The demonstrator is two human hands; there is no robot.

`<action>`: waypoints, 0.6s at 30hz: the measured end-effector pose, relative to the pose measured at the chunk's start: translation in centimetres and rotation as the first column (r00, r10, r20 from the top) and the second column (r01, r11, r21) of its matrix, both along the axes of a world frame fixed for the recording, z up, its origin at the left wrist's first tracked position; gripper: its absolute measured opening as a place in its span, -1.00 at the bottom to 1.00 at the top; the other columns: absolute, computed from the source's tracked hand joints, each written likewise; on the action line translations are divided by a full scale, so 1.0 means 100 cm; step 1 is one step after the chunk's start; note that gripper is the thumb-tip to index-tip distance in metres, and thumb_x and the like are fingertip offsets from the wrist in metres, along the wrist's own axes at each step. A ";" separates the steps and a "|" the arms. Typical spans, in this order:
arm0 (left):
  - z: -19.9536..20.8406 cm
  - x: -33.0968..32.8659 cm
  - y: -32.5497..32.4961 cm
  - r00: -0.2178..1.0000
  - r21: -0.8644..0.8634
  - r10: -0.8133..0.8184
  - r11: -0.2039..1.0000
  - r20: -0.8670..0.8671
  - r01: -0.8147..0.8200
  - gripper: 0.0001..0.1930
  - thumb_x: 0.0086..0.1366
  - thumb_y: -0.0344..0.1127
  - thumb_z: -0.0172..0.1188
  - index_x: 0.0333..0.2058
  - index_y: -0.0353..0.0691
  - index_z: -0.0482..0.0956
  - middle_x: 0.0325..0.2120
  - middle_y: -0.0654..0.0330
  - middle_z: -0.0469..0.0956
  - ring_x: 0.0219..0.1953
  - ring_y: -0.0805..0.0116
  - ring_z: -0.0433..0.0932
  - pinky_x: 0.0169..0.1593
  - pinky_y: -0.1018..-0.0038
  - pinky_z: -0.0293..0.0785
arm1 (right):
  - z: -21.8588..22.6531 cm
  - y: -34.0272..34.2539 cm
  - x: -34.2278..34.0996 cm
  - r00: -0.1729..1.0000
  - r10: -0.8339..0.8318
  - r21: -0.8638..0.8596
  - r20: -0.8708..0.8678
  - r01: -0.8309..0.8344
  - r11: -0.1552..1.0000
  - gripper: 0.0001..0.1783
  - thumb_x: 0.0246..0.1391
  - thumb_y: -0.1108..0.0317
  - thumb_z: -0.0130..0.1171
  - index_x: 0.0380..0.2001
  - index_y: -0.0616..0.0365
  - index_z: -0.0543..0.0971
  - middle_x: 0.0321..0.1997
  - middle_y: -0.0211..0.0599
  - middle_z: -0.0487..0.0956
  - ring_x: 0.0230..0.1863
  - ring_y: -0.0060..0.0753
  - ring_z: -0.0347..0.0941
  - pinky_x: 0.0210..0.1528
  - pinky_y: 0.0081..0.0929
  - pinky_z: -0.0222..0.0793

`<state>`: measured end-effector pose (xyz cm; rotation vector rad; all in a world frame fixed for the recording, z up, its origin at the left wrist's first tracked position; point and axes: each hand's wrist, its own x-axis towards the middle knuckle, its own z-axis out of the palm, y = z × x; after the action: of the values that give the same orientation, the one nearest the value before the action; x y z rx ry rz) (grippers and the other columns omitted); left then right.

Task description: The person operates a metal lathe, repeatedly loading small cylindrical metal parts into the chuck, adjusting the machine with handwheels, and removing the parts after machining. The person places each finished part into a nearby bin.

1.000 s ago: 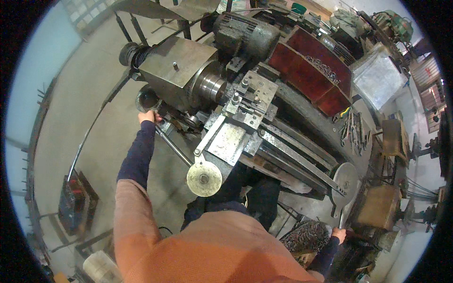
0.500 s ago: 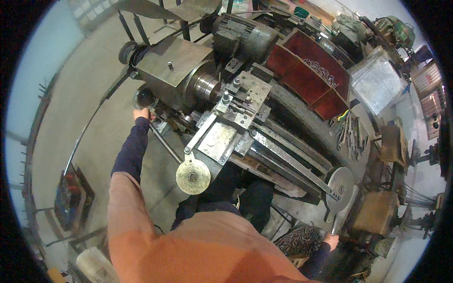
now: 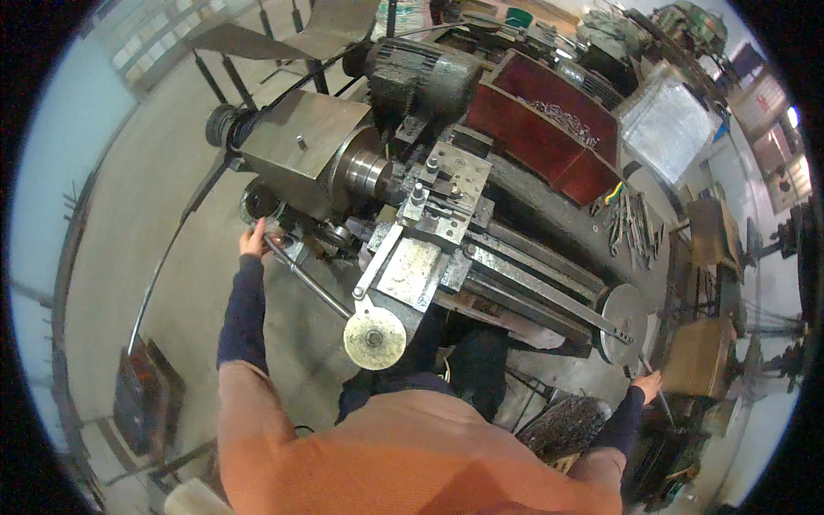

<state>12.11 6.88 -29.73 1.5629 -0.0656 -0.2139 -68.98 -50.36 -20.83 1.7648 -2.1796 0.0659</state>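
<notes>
Left hand [image 3: 253,240]: placed at the outer end of the long, grey, cylindrical metal lever [image 3: 316,286], which is joined to the small, pale, round metal disc [image 3: 374,339] at the machine's near side. Grip: whether fully closed or merely rested cannot be told.

Right hand [image 3: 650,386]: wrapped round the slim, grey metal rod lever [image 3: 668,414] set below the large, grey, round metal disc [image 3: 631,311] at the bed's right end. Grip: narrow, closed on the rod.

Change noted: the rod lever has been swung outward to the right, and the right hand carried with it; the left hand is kept at its lever's end. By judgement, the large disc is being turned and the long, flat steel link bar [image 3: 549,295] shifted with it. Whether the drilled, grey steel tool block [image 3: 463,176] has been moved relative to the shiny, stepped steel cylinder [image 3: 367,174] cannot be told.

Behind: an open, dark-red metal box [image 3: 524,142], partly filled with small metal pieces.
</notes>
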 end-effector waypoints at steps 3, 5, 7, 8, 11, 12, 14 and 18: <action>-0.022 0.011 0.028 0.999 0.232 0.033 0.972 0.028 -0.039 -0.51 0.07 0.00 0.20 -0.26 -0.37 0.40 -0.46 0.05 0.52 -0.41 0.25 0.55 -0.35 0.37 0.45 | -0.027 0.054 0.003 0.963 0.164 -0.120 0.214 -0.141 0.983 -0.25 -0.35 0.30 0.23 0.06 0.16 0.32 0.15 -0.08 0.30 0.16 -0.05 0.19 0.13 -0.24 0.17; -0.034 0.020 0.031 0.974 0.593 -0.169 0.804 0.152 0.047 -0.38 0.03 0.09 0.19 -0.16 -0.39 0.39 -0.36 -0.01 0.54 -0.31 0.20 0.55 -0.24 0.33 0.43 | -0.034 0.090 0.010 0.933 0.195 -0.026 0.303 -0.196 0.980 -0.29 -0.32 0.31 0.17 0.06 0.14 0.33 0.09 -0.02 0.34 0.10 0.00 0.24 0.08 -0.25 0.20; -0.041 0.024 0.023 0.890 0.893 -0.424 0.447 0.170 0.042 -0.36 0.02 0.11 0.16 -0.09 -0.34 0.38 -0.27 -0.09 0.52 -0.24 0.08 0.53 -0.17 0.29 0.42 | -0.041 0.118 0.020 0.919 0.114 0.067 0.378 -0.150 0.986 -0.36 -0.31 0.31 0.15 0.00 0.10 0.40 0.04 -0.02 0.39 0.03 0.01 0.31 0.04 -0.26 0.25; -0.042 0.024 0.015 0.825 0.957 -0.554 0.284 0.113 0.060 -0.38 0.02 0.10 0.15 -0.08 -0.29 0.38 -0.24 -0.12 0.50 -0.20 0.02 0.51 -0.15 0.26 0.42 | -0.044 0.129 0.027 0.907 0.090 0.103 0.411 -0.144 0.984 -0.40 -0.31 0.31 0.14 -0.03 0.08 0.43 0.02 -0.03 0.42 0.00 0.01 0.34 0.02 -0.26 0.27; -0.046 0.010 -0.011 0.856 0.999 -0.515 -0.008 -0.038 0.040 -0.49 0.07 0.10 0.07 -0.15 -0.18 0.45 -0.29 -0.11 0.52 -0.20 -0.01 0.51 -0.15 0.20 0.42 | -0.043 0.143 0.045 0.886 0.263 -0.032 0.383 -0.271 0.962 -0.58 -0.33 0.33 0.13 -0.24 0.06 0.57 -0.05 -0.06 0.47 -0.08 0.01 0.40 -0.03 -0.27 0.31; -0.048 0.004 -0.021 0.910 0.999 -0.415 -0.035 0.005 -0.021 -0.50 0.09 0.11 0.05 -0.17 -0.17 0.47 -0.32 -0.09 0.53 -0.22 -0.03 0.51 -0.16 0.18 0.43 | -0.040 0.144 0.050 0.885 0.282 -0.017 0.369 -0.297 0.955 -0.61 -0.34 0.34 0.12 -0.28 0.07 0.58 -0.05 -0.06 0.47 -0.08 0.00 0.41 -0.04 -0.27 0.31; -0.059 -0.011 -0.043 0.995 0.998 -0.082 0.024 0.065 -0.063 -0.54 0.10 0.08 0.06 -0.19 -0.16 0.49 -0.32 -0.08 0.54 -0.24 -0.06 0.52 -0.17 0.18 0.43 | -0.032 0.145 0.055 0.834 0.265 -0.050 0.484 -0.277 0.960 -0.64 -0.39 0.38 0.13 -0.35 0.13 0.58 -0.05 -0.05 0.48 -0.04 -0.04 0.40 -0.01 -0.32 0.30; -0.075 -0.018 -0.053 0.996 0.975 0.082 0.218 0.022 -0.040 -0.55 0.12 0.03 0.06 -0.18 -0.22 0.47 -0.30 -0.13 0.52 -0.19 -0.08 0.49 -0.13 0.18 0.41 | -0.007 0.141 0.063 0.705 0.457 -0.168 0.543 -0.442 0.881 -0.63 -0.43 0.44 0.13 -0.35 0.16 0.57 -0.04 -0.02 0.47 -0.01 -0.09 0.40 0.04 -0.37 0.26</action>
<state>10.26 1.54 -37.19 2.8928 0.2235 -0.2282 -62.63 -36.29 -21.58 2.4691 -1.9939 0.8434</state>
